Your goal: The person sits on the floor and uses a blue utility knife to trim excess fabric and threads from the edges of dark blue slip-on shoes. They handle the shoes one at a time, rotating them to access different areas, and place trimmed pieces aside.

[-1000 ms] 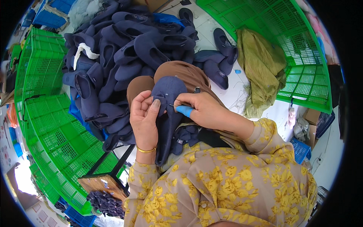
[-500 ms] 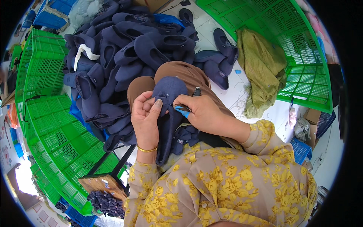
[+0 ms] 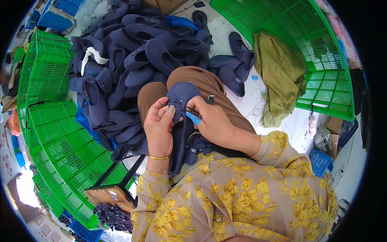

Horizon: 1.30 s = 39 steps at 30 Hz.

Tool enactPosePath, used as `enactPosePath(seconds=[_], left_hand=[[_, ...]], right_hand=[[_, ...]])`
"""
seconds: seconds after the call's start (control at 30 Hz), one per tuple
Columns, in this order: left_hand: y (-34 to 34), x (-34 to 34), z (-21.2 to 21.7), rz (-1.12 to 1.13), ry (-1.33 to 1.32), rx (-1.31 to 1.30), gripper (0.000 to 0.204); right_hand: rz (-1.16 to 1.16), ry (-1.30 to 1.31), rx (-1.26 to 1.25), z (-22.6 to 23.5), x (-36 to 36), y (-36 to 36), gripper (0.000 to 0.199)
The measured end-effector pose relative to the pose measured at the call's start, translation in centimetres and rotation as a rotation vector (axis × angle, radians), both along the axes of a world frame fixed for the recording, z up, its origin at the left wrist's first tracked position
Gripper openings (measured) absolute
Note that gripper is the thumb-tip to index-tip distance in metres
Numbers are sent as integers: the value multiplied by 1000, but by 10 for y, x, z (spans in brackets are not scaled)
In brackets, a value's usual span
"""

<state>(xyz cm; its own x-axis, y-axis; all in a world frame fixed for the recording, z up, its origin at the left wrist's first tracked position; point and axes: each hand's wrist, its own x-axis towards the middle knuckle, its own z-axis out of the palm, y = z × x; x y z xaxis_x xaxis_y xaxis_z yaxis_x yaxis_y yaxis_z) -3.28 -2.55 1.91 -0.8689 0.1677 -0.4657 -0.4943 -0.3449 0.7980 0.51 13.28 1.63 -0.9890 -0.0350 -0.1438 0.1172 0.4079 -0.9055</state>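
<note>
A navy fabric slip-on shoe [image 3: 182,92] rests on my lap, its toe pointing away from me and its upper hanging toward my body. My left hand [image 3: 159,121] is closed on its left side, thumb pressing a small fold or bow of navy fabric. On the right side of that fold, my right hand [image 3: 213,121] is closed, with blue tape around one finger. A dark tool end [image 3: 210,99] sticks out behind its knuckles; the tip is hidden by my fingers. More crumpled navy fabric [image 3: 197,145] lies beneath my right wrist.
A large heap of navy shoes [image 3: 117,60] lies ahead to the left, with a few more shoes [image 3: 234,66] at the right. Green plastic crates [image 3: 72,141] flank both sides. An olive cloth [image 3: 280,76] drapes near the right crate. A wooden-topped stool [image 3: 109,197] stands at lower left.
My right hand has moved slightly up and left, closer against the fabric fold. The thin tip visible earlier between the right fingers is now hidden. The left hand keeps its hold.
</note>
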Motion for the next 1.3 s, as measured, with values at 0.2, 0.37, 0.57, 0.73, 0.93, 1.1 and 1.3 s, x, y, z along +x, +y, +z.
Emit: enactPosePath(seconds=[0.2, 0.37, 0.57, 0.73, 0.93, 1.1, 1.3], left_hand=[[1, 3, -1, 13, 7, -1, 37], [2, 5, -1, 9, 30, -11, 38], [0, 7, -6, -14, 94, -43, 40], [1, 9, -1, -47, 154, -48, 45], [2, 13, -6, -32, 195, -42, 48], [5, 12, -11, -39, 226, -80, 52], [8, 13, -15, -51, 266, -196, 53]], right_hand=[[-4, 13, -7, 0, 0, -3, 23], [-21, 91, 7, 0, -2, -8, 30], [101, 206, 86, 4, -14, -8, 33], [174, 153, 177, 3, -18, 1, 31], [178, 311, 284, 16, -16, 12, 23], [181, 634, 296, 1, -22, 13, 22], [-94, 469, -213, 36, -36, 3, 18]])
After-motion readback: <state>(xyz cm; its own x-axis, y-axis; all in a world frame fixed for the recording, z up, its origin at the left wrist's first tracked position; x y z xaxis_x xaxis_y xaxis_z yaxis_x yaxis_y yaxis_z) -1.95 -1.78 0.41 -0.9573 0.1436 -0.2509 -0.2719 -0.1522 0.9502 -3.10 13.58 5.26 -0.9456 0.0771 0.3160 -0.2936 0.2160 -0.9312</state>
